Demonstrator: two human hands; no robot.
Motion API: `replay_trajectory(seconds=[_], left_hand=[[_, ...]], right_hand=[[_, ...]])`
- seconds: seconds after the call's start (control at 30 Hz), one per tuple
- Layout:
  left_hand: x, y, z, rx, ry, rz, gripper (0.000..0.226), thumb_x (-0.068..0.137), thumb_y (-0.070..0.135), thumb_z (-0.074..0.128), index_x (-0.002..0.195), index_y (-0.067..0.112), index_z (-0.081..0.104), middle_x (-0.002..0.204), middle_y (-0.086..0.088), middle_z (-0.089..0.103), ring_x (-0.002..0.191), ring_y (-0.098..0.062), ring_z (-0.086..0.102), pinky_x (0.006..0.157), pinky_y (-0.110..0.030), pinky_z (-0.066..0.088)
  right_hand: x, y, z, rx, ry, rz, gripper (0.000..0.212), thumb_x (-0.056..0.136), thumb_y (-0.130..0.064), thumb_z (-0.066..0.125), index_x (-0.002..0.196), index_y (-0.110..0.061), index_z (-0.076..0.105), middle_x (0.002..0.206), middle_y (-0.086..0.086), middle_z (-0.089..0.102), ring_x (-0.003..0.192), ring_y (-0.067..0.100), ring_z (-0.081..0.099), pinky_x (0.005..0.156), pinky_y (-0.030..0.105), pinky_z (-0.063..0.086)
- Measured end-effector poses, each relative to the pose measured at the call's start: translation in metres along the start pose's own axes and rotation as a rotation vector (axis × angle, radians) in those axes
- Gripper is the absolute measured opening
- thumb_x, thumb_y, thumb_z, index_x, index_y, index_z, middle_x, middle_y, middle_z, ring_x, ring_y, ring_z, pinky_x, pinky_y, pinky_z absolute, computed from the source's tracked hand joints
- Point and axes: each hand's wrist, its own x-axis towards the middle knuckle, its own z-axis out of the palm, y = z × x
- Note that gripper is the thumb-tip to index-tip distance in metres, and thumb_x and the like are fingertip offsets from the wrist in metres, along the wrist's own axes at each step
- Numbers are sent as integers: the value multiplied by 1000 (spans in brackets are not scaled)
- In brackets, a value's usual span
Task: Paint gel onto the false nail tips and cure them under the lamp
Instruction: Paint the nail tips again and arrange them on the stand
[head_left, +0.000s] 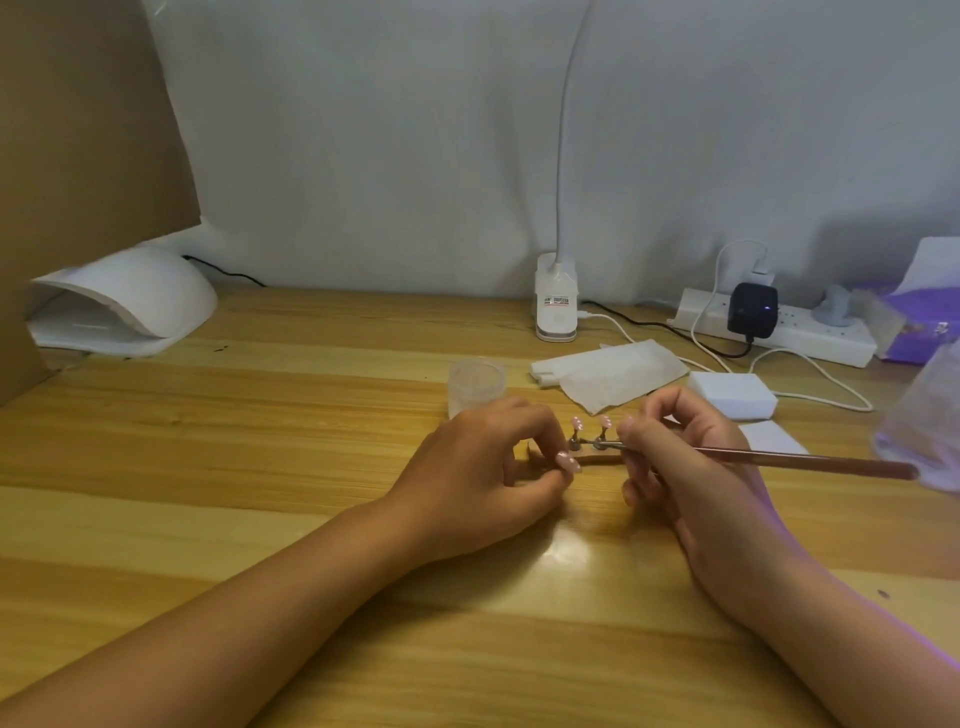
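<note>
Two pink false nail tips (576, 422) stand upright on small metal pegs on the brown holder strip (597, 458), which lies on the wooden table (260, 415) between your hands. Your left hand (483, 467) sits at the strip's left end with its fingers curled, thumb and forefinger pinching a third tip (569, 462) just in front of the strip. Your right hand (685, 457), at the strip's right end, grips the brush (779, 460). Its metal front end reaches left to the pegs and its handle trails off to the right. Just behind the strip stands a clear jar (477, 382), with a crumpled tissue (613, 374) and a white block (732, 395) behind and to its right. Farther behind are a clip-on desk lamp (557, 306) and a power strip (810, 332). The white curing lamp (130, 301) sits well apart, far to the strip's back left.
</note>
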Motion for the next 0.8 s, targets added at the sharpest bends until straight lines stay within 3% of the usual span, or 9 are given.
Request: replay_trajectory(seconds=[0.17,0.3,0.5,0.67,0.8], left_hand=[[0,1,-2,6,-52,4,10,82,22,70,85,31,66,91,14,62,64,14,49,60,-24,35],[0,0,-3,24,-77,2,9,83,21,72,87,29,68,92,14,64,66,17,47,59,-19,32],[1,-1,-2,33,-75,-5,7,84,26,73,89,30,70,91,15,64,67,17,47,57,-20,30],[1,-1,-2,-5,-60,-4,6,83,24,75,87,28,73,87,17,62,67,17,48,59,-16,31],[2,-2,-2,-30,-53,-20,7,83,22,75,87,27,74,90,13,67,84,1,60,67,-28,46]], right_hand=[[-4,2,2,-152,33,-113,21,90,-16,64,72,-20,54,54,-1,54,46,8,46,41,20,37],[-3,2,2,-194,0,-69,19,91,-23,64,76,-17,55,54,2,58,45,11,47,41,22,37],[-3,3,2,-239,-2,-44,16,87,-13,60,73,-9,51,50,8,59,40,15,45,38,23,35],[-3,1,3,-258,-1,-41,18,89,-20,60,75,-11,52,53,8,62,43,12,49,41,20,39],[-3,1,4,-291,-18,-41,17,90,-20,60,77,-12,52,55,7,63,44,10,50,43,19,39]])
